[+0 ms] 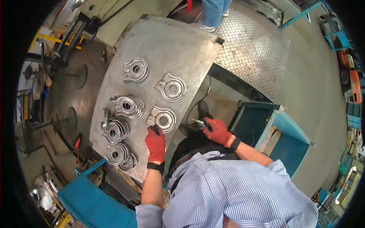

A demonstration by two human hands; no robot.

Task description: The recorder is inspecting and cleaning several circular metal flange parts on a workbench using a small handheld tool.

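Observation:
My left hand point(155, 143), in a red glove with dark fingertips, pinches the near edge of a ring-shaped metal bracket point(169, 127) lying flat on a grey metal table point(178, 41). Beyond that bracket lies a similar one point(181, 91). Held off the table's right edge, my right hand point(216, 131) is closed round a slim hand tool point(199, 122) with a silver tip, seemingly an air grinder; the tip points left toward the bracket. A thin dark hose point(200, 99) hangs near the tool. The glove hides most of the tool's body.
Stacked brackets point(131, 111) and more piles point(116, 154) stand on the table's left half, another small stack point(137, 69) farther back. At my right is a blue metal cabinet point(292, 125), at lower left a blue bin point(95, 203). A person's legs point(214, 13) stand beyond, near a tread-plate point(251, 49).

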